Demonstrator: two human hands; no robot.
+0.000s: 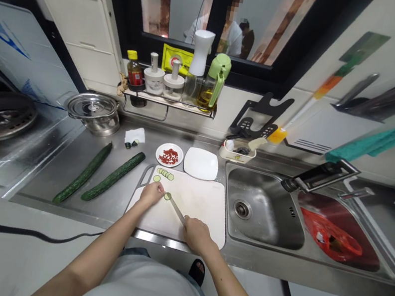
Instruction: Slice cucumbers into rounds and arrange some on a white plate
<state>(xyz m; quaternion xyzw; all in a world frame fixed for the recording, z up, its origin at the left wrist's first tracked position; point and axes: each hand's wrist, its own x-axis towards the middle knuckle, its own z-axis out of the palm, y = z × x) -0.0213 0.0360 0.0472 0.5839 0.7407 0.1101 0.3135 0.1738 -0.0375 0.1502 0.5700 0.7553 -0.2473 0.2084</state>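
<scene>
My right hand is wrapped round the handle of a knife, its blade pointing up and left over the white cutting board. At the blade's tip is a round cucumber slice. Just left of that slice, my left hand has its fingers drawn together in a pinch; whether anything is between them is hidden. Above it on the board lie a single cucumber slice and an overlapping row of cucumber slices. Two whole cucumbers rest on the steel counter to the left.
Behind the board stand a plate of chopped red pieces and a white plate. A sink is at the right, with a red bag in its second basin. A lidded pot stands back left, below a condiment shelf.
</scene>
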